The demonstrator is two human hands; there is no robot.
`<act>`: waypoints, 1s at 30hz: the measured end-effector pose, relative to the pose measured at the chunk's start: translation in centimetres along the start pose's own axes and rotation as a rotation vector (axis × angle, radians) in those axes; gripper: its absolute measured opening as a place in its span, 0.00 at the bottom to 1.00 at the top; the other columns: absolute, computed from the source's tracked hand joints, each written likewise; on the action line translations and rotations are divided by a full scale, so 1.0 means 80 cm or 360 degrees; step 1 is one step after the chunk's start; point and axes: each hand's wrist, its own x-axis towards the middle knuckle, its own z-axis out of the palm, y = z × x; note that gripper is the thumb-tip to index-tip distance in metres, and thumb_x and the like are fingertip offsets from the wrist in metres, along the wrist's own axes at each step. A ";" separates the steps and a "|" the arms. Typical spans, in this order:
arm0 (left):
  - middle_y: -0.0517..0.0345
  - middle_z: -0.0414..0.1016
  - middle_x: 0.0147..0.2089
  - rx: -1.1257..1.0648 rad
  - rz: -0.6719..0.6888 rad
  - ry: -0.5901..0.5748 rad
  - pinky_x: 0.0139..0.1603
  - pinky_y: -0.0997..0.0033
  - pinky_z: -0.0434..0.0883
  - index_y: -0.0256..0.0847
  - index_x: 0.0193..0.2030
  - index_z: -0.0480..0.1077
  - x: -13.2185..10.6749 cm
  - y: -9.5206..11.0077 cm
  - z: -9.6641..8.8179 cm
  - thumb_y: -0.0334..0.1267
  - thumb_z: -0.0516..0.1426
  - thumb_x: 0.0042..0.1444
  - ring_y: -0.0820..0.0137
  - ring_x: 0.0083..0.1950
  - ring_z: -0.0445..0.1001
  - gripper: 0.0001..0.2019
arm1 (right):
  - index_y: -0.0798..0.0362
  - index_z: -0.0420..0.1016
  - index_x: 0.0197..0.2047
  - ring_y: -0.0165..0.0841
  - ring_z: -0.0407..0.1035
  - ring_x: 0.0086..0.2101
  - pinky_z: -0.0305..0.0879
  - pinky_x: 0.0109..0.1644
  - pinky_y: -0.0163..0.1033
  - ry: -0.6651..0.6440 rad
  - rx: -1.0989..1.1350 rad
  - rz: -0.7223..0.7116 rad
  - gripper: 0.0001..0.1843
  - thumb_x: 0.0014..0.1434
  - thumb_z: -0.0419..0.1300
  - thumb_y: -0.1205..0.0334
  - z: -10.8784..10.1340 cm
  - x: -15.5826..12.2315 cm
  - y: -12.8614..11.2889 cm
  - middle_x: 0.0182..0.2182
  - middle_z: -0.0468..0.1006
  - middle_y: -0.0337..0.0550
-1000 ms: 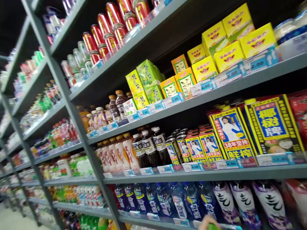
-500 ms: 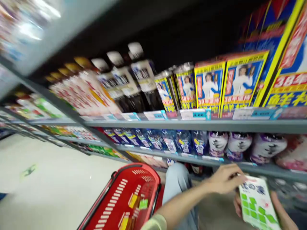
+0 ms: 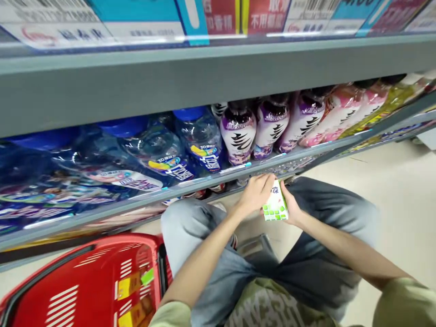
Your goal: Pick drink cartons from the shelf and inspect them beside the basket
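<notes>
A small white drink carton [image 3: 276,205] with green cubes and dark lettering is between my two hands, above my bent knees. My right hand [image 3: 291,204] wraps round its right side, with the fingers partly hidden behind it. My left hand [image 3: 256,193] lies closed over the carton's upper left part, its fingers bent against it. Just beyond my hands is the edge of the lower shelf, with purple-capped bottles [image 3: 238,136] on it.
A red shopping basket [image 3: 88,268] containing yellow packs [image 3: 128,286] and a green item stands at my left. Blue-capped bottles [image 3: 204,141] and pink bottles [image 3: 344,111] line the shelf. A grey shelf ledge [image 3: 204,77] with price tags juts out above.
My view has swung down and right, closer to the shelf. The carton is now farther left in view, above my lap, with both hands still at it.
</notes>
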 end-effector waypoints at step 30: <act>0.51 0.78 0.40 -0.1430 -0.0270 -0.0057 0.38 0.72 0.70 0.34 0.46 0.78 -0.049 -0.020 -0.095 0.53 0.62 0.59 0.68 0.37 0.76 0.21 | 0.57 0.76 0.46 0.46 0.78 0.34 0.78 0.38 0.49 -0.0680 0.0141 0.0373 0.49 0.62 0.41 0.18 0.087 0.042 0.071 0.33 0.82 0.53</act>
